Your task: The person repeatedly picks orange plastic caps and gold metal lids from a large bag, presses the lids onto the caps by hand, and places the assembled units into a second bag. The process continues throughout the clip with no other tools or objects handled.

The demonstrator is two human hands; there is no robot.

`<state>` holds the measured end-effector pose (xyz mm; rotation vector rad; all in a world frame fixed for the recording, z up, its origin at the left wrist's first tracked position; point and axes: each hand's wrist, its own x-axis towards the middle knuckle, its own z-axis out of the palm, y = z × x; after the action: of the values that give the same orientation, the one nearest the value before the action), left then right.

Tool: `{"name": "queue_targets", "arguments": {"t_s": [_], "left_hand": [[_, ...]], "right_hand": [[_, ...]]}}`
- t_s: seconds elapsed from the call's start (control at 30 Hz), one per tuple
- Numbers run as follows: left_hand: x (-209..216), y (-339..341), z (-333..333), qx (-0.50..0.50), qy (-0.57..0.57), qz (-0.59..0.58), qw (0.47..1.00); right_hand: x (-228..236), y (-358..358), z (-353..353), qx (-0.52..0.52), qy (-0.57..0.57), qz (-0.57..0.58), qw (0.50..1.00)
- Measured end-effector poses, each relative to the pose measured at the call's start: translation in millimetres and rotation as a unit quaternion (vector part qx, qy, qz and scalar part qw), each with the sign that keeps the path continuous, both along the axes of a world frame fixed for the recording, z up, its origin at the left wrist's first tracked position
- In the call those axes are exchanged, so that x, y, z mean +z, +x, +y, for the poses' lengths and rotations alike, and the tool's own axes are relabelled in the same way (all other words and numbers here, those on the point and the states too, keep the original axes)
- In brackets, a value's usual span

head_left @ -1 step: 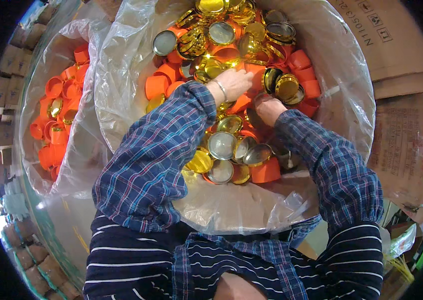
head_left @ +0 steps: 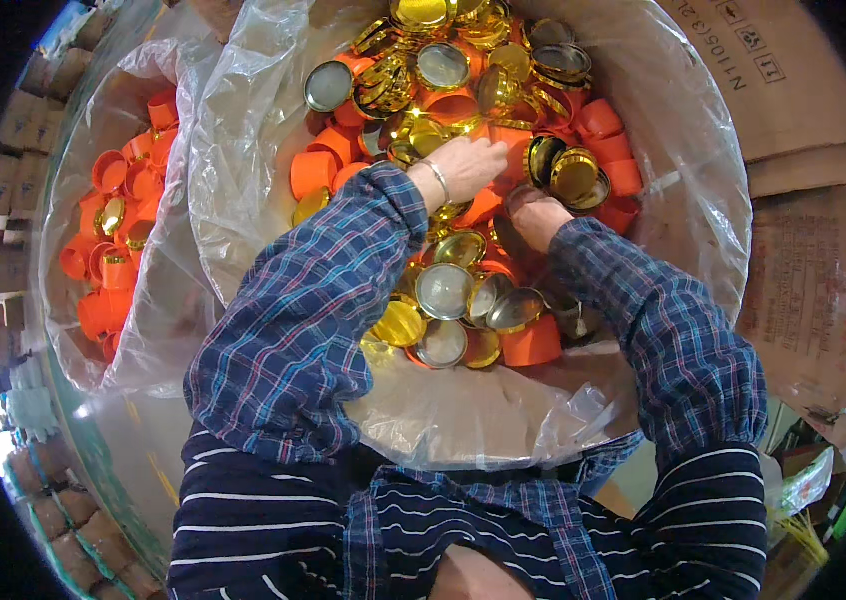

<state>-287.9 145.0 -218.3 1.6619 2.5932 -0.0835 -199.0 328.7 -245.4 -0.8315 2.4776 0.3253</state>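
A large bin lined with clear plastic [head_left: 253, 160] holds a heap of orange plastic caps [head_left: 598, 120] mixed with shiny gold lids [head_left: 398, 322], some showing silvery-grey faces. Over the middle of the heap, my left hand [head_left: 463, 170] is closed, its bent fingers on an orange cap [head_left: 511, 150]. Just nearer and to the right, my right hand [head_left: 538, 218] reaches down among the pieces with curled fingers. Its fingertips are partly hidden, so what they grip is unclear. Beside it lie upright-tilted gold lids [head_left: 573, 175].
To the left stands a second plastic-lined container [head_left: 68, 345] with orange caps [head_left: 115, 272], a few of them gold-trimmed. Cardboard [head_left: 813, 300] borders the bin on the right. Stacked brown bundles [head_left: 63, 510] line the far left edge.
My left hand has shifted very slightly to the right. Everything else looks the same.
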Motion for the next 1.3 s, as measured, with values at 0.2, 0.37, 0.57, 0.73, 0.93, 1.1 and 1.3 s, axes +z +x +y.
{"name": "queue_targets", "arguments": {"t_s": [0.2,0.37,0.57,0.73,0.93,1.1,1.3], "left_hand": [[-9.4,-2.4,-3.3,0.006,0.022,0.051,0.998],[1.8,-5.4,1.3,0.035,-0.075,0.073,0.994],[91.1,7.7,-39.6,-0.035,0.101,0.138,0.985],[184.8,93.1,-78.0,0.308,0.421,-0.465,0.715],[220.5,248.8,-69.5,0.232,0.689,-0.624,0.288],[227.6,309.0,-55.4,0.24,0.755,-0.564,0.232],[233.3,339.1,-58.6,0.269,0.761,-0.533,0.252]], "right_hand": [[29.0,-6.7,-15.0,-0.099,-0.055,-0.105,0.988],[105.1,8.6,-11.1,-0.063,-0.113,-0.115,0.985],[197.7,49.7,28.2,-0.217,-0.388,-0.048,0.894],[243.2,106.1,22.6,-0.347,-0.672,-0.081,0.649],[243.9,173.8,-50.6,-0.329,-0.744,0.06,0.579],[240.4,221.3,-98.4,-0.226,-0.703,0.251,0.625],[250.7,248.8,-117.0,-0.115,-0.665,0.348,0.65]]}}
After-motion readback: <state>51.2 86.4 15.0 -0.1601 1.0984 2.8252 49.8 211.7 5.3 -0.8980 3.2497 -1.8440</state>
